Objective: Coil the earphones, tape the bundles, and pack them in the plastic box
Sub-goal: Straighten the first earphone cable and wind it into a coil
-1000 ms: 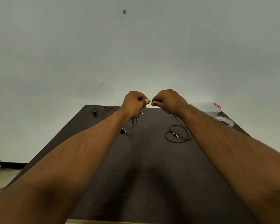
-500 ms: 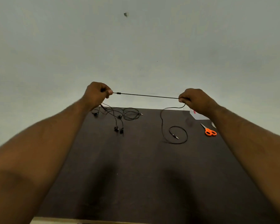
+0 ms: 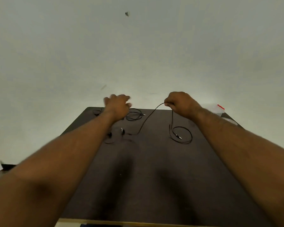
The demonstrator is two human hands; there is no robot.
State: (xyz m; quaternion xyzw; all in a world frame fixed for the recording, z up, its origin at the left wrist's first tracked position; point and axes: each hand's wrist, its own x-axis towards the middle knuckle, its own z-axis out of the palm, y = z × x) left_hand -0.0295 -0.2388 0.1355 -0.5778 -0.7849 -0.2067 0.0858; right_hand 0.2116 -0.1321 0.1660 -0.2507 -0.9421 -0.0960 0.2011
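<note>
Above the dark matte surface, the thin black earphone cable was pinched in the right hand; the blurred left hand was spread, empty. Snagging on the loose loop could be caused by pulling.

Left hand is motion-blurred; finger positions unreadable, and whether it holds anything cannot be determined. Its wrist covers part of the far earphone tangle. Earbuds near the left forearm are smeared, shape unclear. Right hand shows its back only; the fingertips pinching the cable are tucked out of sight. Right forearm hides most of the plastic box and all but a sliver of a pale object behind it, identity uncertain. Table near edge is cut off by the frame bottom.
</note>
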